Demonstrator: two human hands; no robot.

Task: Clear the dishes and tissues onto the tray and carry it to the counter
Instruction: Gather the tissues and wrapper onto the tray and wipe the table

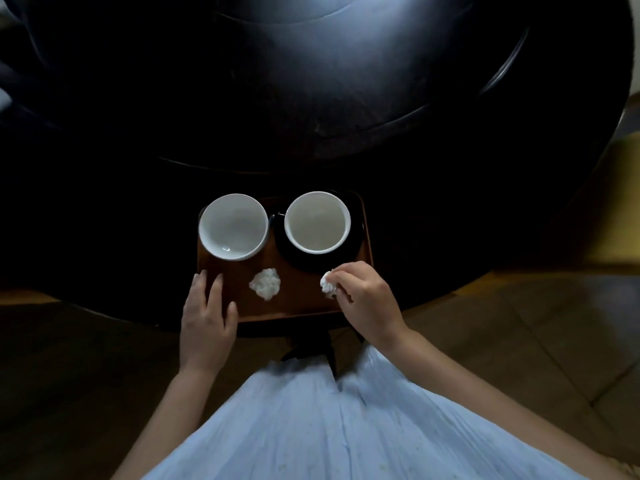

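A brown wooden tray (294, 299) lies at the near edge of a round dark table (311, 116). On its far half stand two white bowls: the left bowl (232, 226) directly on the tray, the right bowl (317, 222) on a black saucer (311, 263). A crumpled white tissue (265, 283) rests in the tray's near middle. My right hand (363, 299) hovers over the tray's near right corner, fingers pinched on a second crumpled tissue (327, 285). My left hand (207, 313) lies flat on the tray's near left corner, fingers spread.
The table is glossy black and fills the upper view, with a raised inner disc (346, 64). Wooden floor (536, 323) shows to the right and below. My pale blue skirt (329, 427) fills the bottom centre.
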